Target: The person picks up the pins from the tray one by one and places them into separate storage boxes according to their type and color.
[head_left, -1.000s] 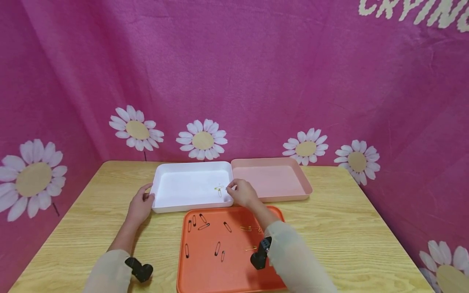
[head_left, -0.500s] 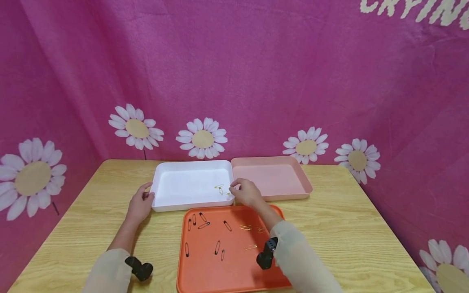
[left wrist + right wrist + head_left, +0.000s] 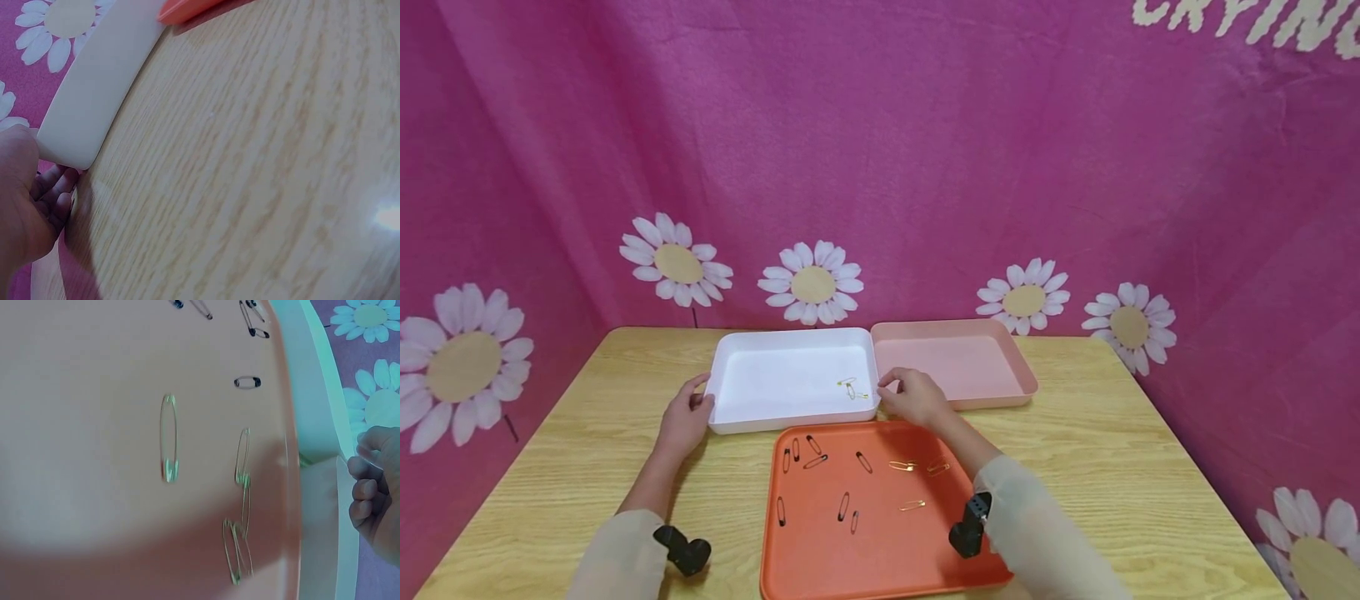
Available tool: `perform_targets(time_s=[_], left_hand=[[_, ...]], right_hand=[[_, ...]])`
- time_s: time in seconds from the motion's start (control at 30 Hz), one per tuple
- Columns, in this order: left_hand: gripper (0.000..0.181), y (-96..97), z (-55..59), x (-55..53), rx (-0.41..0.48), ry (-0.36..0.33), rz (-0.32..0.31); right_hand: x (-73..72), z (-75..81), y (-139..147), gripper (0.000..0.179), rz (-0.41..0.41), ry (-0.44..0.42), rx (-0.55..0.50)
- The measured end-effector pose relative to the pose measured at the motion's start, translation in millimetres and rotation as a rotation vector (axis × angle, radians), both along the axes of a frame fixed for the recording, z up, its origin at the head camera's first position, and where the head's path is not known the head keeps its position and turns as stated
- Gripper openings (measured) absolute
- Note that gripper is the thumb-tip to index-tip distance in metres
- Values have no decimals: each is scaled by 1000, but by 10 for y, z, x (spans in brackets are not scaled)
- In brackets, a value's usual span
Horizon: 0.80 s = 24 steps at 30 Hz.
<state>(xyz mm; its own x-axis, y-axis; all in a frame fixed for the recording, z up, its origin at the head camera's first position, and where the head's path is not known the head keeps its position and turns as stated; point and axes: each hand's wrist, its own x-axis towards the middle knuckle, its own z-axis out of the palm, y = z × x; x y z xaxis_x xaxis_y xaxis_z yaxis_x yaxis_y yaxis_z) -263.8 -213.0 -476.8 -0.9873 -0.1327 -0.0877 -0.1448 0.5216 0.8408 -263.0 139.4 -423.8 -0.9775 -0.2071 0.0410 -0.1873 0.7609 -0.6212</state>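
Slightly rightward since half a second ago, the right hand [image 3: 917, 398] hangs loosely curled, no pin visible in it, beside the white tray [image 3: 767, 379]; the left hand [image 3: 685, 417] grips that tray's left edge. Gold pins [image 3: 850, 390] lie inside; more share the orange tray [image 3: 827, 567] with black pins [image 3: 256, 382]. Pinching single clasps should avoid tangles. Backdrop lettering [image 3: 1189, 12] reads "CRYIN", then is cut off.

Cropped cream letters "CRYING" [image 3: 1267, 22] on magenta cloth [image 3: 880, 150]
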Motion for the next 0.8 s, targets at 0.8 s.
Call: perform_targets(time_s=[0.8], left_hand=[[49,-4,18,22,-1,38,-12]], right_hand=[[392,-52,519,9,228,69,130]])
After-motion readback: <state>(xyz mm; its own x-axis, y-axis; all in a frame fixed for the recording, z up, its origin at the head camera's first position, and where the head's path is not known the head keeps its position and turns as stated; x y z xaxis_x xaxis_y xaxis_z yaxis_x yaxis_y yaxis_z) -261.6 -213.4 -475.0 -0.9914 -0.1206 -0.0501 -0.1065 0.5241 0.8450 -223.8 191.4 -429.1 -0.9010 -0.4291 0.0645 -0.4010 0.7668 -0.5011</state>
